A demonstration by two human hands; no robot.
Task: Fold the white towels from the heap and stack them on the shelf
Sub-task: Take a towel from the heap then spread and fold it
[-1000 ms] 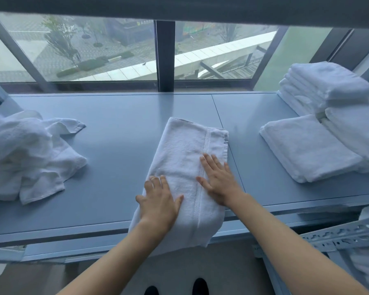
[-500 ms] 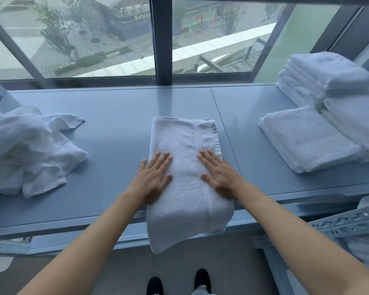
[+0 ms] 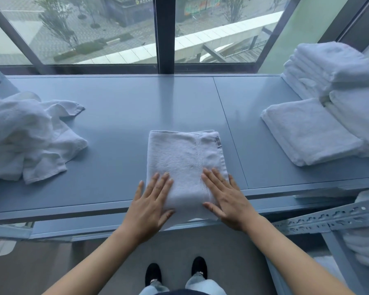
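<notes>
Head view: left hand (image 3: pixel 150 206) and right hand (image 3: pixel 226 201), fingers flat, press the folded towel (image 3: pixel 183 160); align edges squarely before lifting

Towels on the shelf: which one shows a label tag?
The middle folded towel, under the left hand and right hand: tag at its far right corner; heap and stacks show none.

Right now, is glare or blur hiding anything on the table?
Head view: a pale window reflection streaks the table behind the folded towel, hiding nothing; left hand and right hand look sharp; the lower-right towels are smeared; wide-angle distortion splays the window frame.
</notes>
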